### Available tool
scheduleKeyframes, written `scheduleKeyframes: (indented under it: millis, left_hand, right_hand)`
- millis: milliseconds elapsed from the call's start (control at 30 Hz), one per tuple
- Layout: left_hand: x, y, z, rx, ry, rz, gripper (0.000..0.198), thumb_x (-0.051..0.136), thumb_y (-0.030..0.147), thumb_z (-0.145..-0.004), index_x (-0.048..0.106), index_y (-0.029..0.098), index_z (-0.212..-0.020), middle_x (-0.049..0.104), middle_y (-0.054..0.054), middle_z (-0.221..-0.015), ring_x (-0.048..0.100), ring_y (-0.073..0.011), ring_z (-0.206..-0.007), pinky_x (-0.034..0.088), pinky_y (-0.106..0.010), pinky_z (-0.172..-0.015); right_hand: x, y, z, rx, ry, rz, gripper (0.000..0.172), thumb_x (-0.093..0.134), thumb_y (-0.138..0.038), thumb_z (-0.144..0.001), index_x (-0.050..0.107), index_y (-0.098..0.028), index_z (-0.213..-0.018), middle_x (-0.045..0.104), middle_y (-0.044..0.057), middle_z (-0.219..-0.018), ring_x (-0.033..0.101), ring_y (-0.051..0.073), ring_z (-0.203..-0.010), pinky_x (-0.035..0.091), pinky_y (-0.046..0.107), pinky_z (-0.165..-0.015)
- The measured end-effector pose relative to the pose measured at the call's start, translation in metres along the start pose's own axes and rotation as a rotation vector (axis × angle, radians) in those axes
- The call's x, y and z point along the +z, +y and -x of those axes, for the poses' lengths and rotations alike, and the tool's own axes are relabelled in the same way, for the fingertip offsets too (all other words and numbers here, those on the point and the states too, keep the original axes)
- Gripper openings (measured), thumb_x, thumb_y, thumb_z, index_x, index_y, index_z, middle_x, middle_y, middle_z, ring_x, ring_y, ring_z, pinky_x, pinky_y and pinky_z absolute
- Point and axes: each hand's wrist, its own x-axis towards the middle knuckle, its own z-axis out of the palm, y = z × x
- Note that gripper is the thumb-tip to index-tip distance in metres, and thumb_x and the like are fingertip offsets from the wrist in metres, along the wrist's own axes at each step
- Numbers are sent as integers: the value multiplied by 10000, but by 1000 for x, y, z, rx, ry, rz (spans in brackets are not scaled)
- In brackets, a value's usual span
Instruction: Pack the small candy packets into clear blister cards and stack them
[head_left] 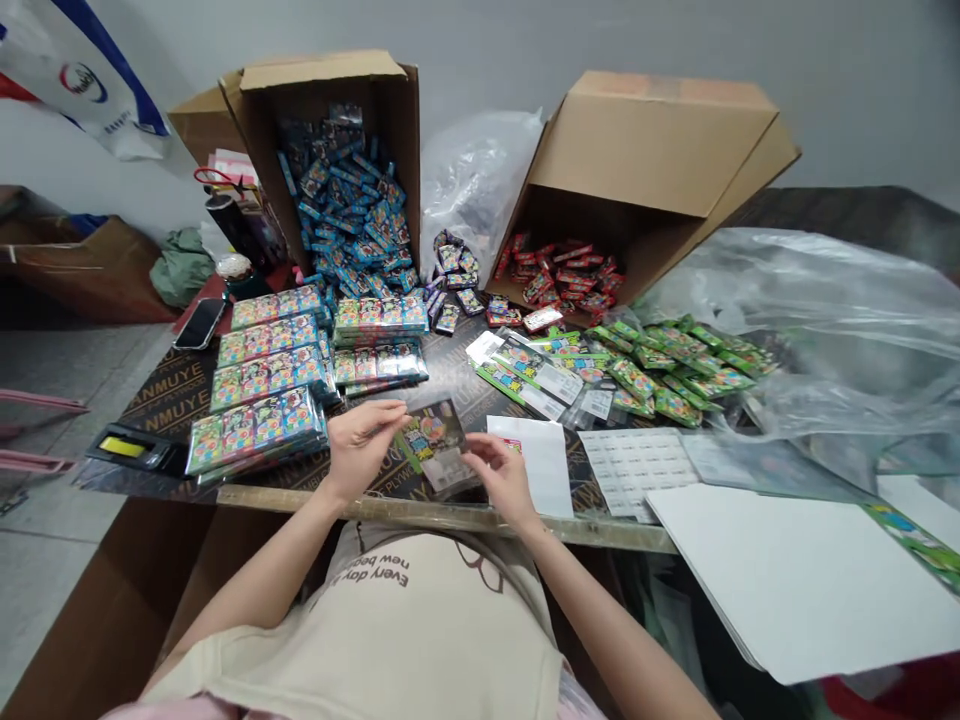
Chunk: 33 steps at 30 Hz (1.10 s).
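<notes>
Both hands hold a small printed card pack in a clear sleeve [433, 437] above the edge of a dark plywood table [172, 405]. My left hand [358, 447] pinches its left side, and my right hand [499, 478] pinches its right side. Just below lies a second clear packet [450, 470], partly hidden by the first. A white paper sheet [534, 465] sits beside my right hand. Rows of stacked colourful packs [262, 385] stand to the left of my left hand.
Two tilted cardboard boxes hold blue packets [349, 205] and red packets [559, 275] at the back. Green packets [660, 365] lie in a loose spread, with a plastic sheet [810, 310] behind them. A label sheet [637, 470], white board [795, 570] and phone [199, 324] also lie nearby.
</notes>
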Motion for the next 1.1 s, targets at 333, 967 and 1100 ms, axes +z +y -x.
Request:
scheduleKeyframes:
  millis: [333,967,1100]
  left_hand:
    - [3,-77,47,-267,-303,-544,388,666,113,-729,639,202,-1106,605,-121,-1239,558,-276,-1171,460,-482,-990]
    - [74,-108,27,-111,-794,-536,601,472,561,-871,446,224,-1368,411,-132,-1466,333,-298,-1377,230,-583,-1129]
    - [76,-109,27,-123,-789,-517,582,488,532,-875,455,210,-1358,415,-149,-1458,340,-305,-1371,231,-578,-1127]
  right_hand:
    - [5,-4,-107,-346,-386,500,186,627,-352,-816,720,-199,-869,722,80,-885,657,218,-828,508,364,-781]
    - [212,-61,-381,-123,-394,1189,1007,710,-589,-674,249,-144,-1451,541,266,-1256,579,391,-1106,478,487,-872]
    - [220,-57,-387,-157,-394,1237,821,631,-443,-788,249,-120,-1439,584,242,-1203,593,372,-1086,490,473,-867]
